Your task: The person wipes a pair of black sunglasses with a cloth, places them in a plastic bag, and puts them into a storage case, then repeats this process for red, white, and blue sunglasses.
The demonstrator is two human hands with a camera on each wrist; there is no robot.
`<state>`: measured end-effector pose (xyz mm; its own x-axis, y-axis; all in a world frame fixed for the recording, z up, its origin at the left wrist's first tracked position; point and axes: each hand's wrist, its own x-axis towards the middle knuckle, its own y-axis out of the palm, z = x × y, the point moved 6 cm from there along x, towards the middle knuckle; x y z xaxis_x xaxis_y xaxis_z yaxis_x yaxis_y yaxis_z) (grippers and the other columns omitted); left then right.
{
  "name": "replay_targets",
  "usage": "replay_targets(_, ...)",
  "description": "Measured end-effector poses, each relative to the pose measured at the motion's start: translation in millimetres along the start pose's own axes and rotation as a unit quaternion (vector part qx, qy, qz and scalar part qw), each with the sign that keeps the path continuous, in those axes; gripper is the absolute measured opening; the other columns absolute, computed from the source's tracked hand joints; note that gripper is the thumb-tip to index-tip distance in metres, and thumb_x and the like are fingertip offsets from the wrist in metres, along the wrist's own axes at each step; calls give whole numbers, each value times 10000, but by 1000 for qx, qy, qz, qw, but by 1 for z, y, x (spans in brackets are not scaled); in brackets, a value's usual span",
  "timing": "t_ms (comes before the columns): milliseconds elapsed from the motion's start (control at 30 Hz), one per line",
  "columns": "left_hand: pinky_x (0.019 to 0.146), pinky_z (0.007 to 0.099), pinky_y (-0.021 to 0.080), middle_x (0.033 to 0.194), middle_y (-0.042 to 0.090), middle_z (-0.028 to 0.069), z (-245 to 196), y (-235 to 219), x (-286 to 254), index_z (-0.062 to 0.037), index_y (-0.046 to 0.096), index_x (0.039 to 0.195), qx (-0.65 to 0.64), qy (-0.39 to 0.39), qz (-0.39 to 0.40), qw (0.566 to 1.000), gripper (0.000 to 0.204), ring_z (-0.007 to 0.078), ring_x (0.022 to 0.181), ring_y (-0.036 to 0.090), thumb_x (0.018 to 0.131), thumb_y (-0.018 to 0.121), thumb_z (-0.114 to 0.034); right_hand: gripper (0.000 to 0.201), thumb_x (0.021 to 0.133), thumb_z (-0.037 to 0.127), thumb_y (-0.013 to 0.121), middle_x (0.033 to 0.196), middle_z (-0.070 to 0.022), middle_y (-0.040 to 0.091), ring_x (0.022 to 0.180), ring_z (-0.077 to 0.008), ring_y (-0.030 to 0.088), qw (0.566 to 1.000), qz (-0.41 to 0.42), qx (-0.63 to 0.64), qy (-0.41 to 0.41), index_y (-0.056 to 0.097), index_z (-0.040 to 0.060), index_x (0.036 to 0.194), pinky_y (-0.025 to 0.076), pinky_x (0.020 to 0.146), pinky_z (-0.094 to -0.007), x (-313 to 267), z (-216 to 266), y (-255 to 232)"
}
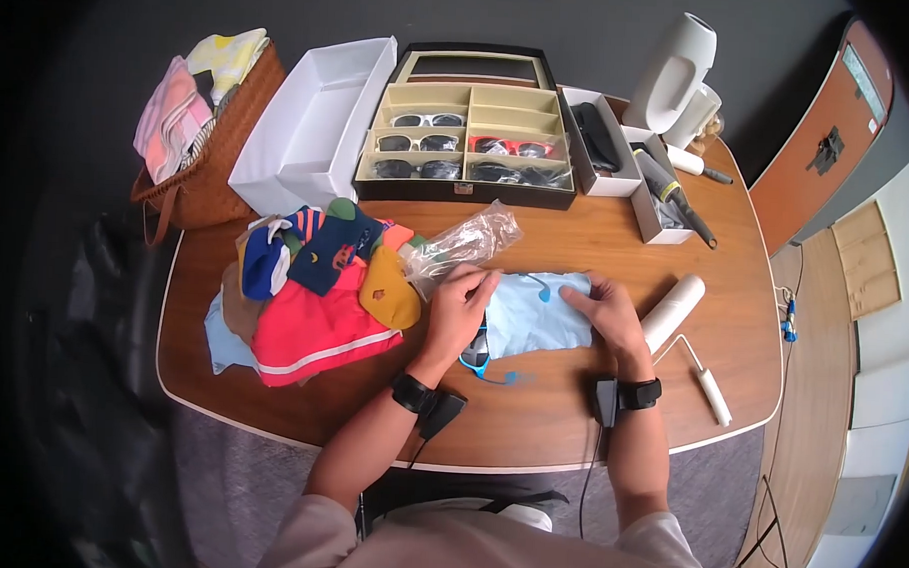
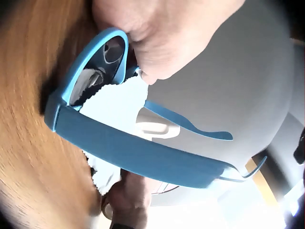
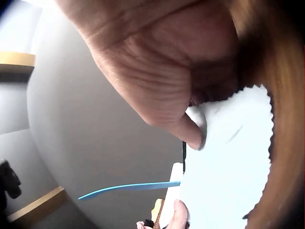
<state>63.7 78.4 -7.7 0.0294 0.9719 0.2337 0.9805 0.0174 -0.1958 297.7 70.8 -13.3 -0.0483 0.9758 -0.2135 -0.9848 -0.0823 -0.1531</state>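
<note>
Blue-framed sunglasses (image 2: 128, 148) with dark lenses stand on the wooden table, partly behind a light blue cloth (image 1: 538, 322) with a zigzag edge. My left hand (image 1: 460, 319) pinches the glasses and cloth at their left side. At the cloth's right side, my right hand (image 1: 614, 315) grips it, the thumb (image 3: 193, 133) lying on its face. One blue temple arm (image 3: 128, 188) sticks out past the cloth in the right wrist view. The cloth hides the far lens and most of the right fingers.
Left of the hands lies a pile of clothes and socks (image 1: 323, 309); behind, a clear plastic bag (image 1: 471, 240) and a case of sunglasses (image 1: 468, 192). A white roller (image 1: 674, 312) with a handle lies at right. White boxes (image 1: 310, 129), a basket (image 1: 218, 166) and a white vase (image 1: 672, 76) stand farther back.
</note>
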Motion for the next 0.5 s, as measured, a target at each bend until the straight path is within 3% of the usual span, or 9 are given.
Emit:
replay_targets(100,697,286,458,862,624,85,0,1,0,26,695,1011,16,15,13,1000,207,186,758,591,944,629,-158,235,883,185,717,758,10,626,668,-57,523,996,-55,-57,-28,679,-28,974,427,572,-242,4,-5,-8)
replay_targets(133,681,247,432,873,595,41,0,3,0,27,694,1077,13,32,25,999,235,115,744,540,956,620,-160,241,878,184,720,748,9,620,662,-59,518,993,-74,-80,-41,676,-33,972,424,569,-244,4,-3,-11)
replay_targets(233,680,257,444,892,604,46,0,3,-1,22,694,1084,56,45,23,997,238,123,752,558,953,625,-164,245,872,185,721,719,12,598,641,-63,495,989,-107,-91,-42,664,-40,948,417,565,-250,-3,8,-8)
replay_targets(367,738,253,505,977,628,73,8,5,-1,26,633,1144,33,-6,31,999,273,130,853,633,903,671,-97,252,886,210,700,691,-7,582,624,-80,486,976,-157,-127,-82,648,-33,926,413,564,-259,-7,11,-14)
replay_targets(500,757,303,549,1101,611,127,13,7,-3,24,585,1189,-49,-1,65,997,368,217,892,665,838,692,-11,265,901,235,678,678,-30,562,619,-102,489,942,-259,-158,-141,626,-25,912,407,560,-269,-19,26,-30)
